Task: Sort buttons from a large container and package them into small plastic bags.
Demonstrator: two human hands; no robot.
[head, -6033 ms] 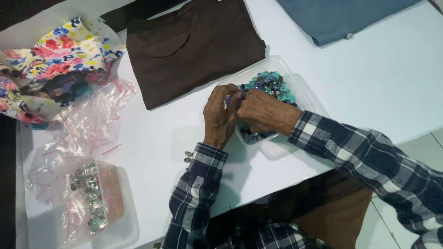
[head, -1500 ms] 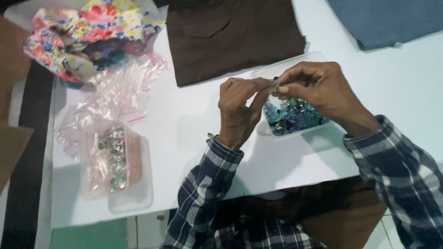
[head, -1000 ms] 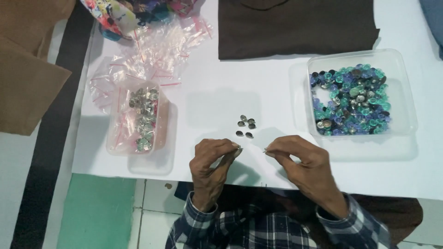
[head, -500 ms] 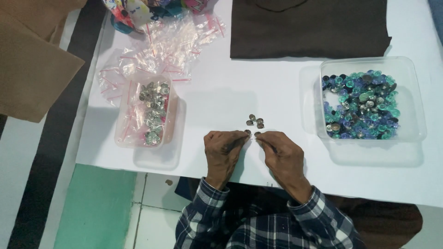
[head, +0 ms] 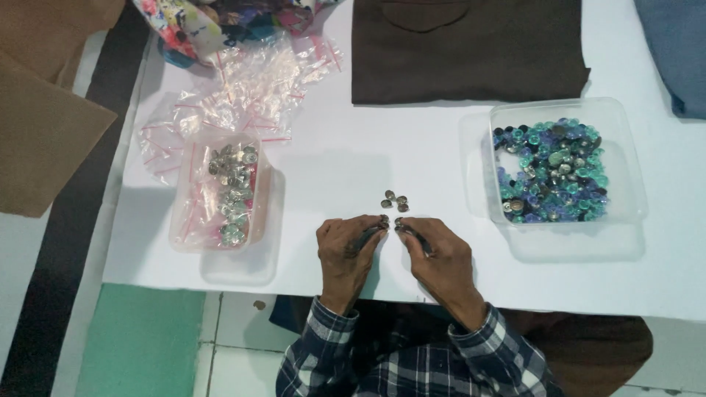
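Observation:
My left hand (head: 347, 252) and my right hand (head: 439, 259) rest on the white table (head: 331, 158) near its front edge, fingertips almost meeting. Each hand pinches a small metal button at its fingertips. Just beyond them lies a little cluster of metal buttons (head: 395, 200) on the bare table. A clear tray (head: 627, 165) to the right holds several blue, green and purple buttons (head: 550, 170).
At the left a clear tray (head: 184, 234) holds silver buttons (head: 230, 192) in small bags. Loose plastic bags (head: 246, 92) and floral fabric (head: 193, 20) lie behind it. Brown cloth (head: 463, 55) is at the back, blue cloth (head: 678, 51) at the far right.
My hands came down from beside the coloured-button tray to the table's front edge. Since half a second ago they have barely moved, fingertips still together by the small cluster.

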